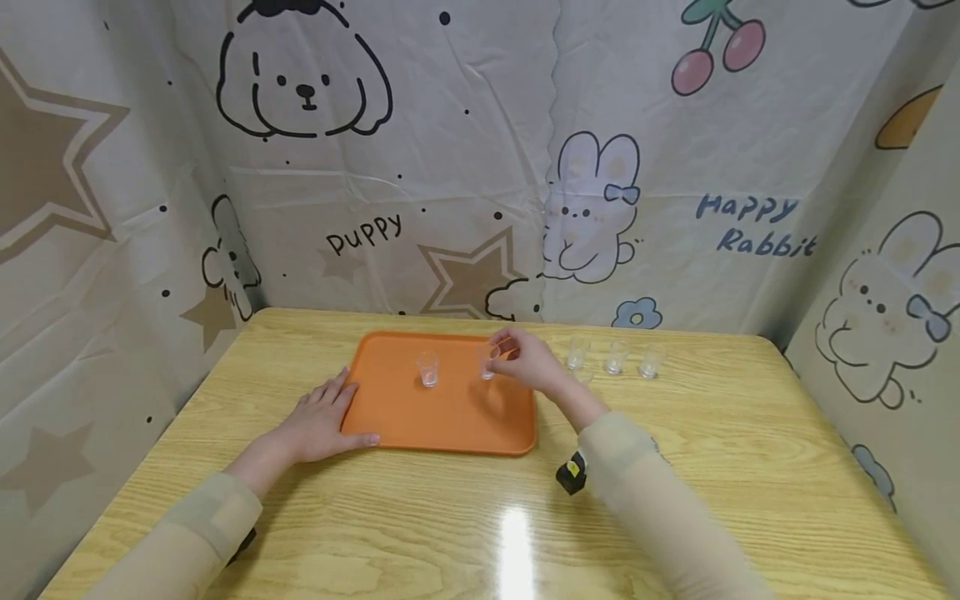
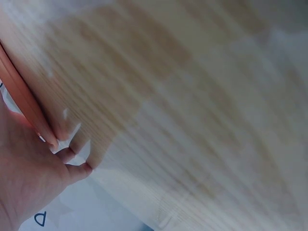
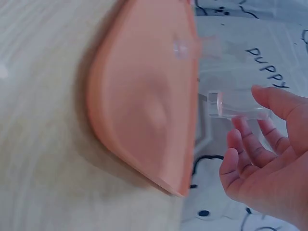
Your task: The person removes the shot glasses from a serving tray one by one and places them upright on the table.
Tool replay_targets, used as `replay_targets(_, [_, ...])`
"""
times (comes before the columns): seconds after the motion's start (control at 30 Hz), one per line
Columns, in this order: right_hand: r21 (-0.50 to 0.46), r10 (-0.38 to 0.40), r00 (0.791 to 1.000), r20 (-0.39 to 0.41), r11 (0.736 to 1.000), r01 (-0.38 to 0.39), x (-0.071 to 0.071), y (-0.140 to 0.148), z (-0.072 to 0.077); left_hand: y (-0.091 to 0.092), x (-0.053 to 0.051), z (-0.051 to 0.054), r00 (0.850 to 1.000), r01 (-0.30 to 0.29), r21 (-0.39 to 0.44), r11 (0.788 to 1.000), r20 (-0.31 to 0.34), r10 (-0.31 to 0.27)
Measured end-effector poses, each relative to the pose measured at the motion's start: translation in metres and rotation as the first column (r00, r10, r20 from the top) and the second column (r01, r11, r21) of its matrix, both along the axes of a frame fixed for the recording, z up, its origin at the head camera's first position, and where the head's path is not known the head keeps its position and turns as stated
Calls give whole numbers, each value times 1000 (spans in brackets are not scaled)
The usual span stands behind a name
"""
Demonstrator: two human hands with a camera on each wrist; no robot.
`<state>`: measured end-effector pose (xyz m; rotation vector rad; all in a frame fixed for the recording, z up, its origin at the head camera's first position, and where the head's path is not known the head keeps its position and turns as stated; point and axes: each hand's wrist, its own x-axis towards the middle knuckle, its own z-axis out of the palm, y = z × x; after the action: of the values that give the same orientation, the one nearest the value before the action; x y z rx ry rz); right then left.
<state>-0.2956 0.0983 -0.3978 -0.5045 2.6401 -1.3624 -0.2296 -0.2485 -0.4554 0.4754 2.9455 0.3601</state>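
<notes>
Thumb and fingers of my right hand (image 1: 525,360) pinch a small clear shot glass (image 3: 240,105) over the right part of an orange tray (image 1: 450,421). In the right wrist view the glass's thick base points toward the tray and seems raised above it. Another clear glass (image 1: 428,369) stands upright on the tray, left of the held one. My left hand (image 1: 318,421) lies at the tray's left edge, fingers extended along the outside and thumb at the near left corner. In the left wrist view the left hand's fingertips (image 2: 86,167) reach down beside the tray rim (image 2: 24,91).
Right of the tray, behind my right forearm, several more clear glasses (image 1: 615,358) stand in a row on the wooden table (image 1: 420,525). A printed cloth (image 1: 450,167) with cartoon animals hangs behind the table and along both sides.
</notes>
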Motion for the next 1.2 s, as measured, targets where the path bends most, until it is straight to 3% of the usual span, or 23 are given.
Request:
replay_targets(0.37, [-11,34,998,45,999,-33,3,33,41,0,0,0,1000,-1,0,1000,5,1])
replay_targets(0.73, [81,28,999,-37,996,-24,14,73,70,0,0,0,1000,5,-1,1000,3,-5])
replay_targets(0.93, [141,0,999,-44,990,7,19,101,76,1,0,2,1000,8,0,1000,-7,-8])
replay_targets(1.2, [200,-34,998,-52,979,44,25,134,72,3,1,2,1000,11,9,1000,-8,-11])
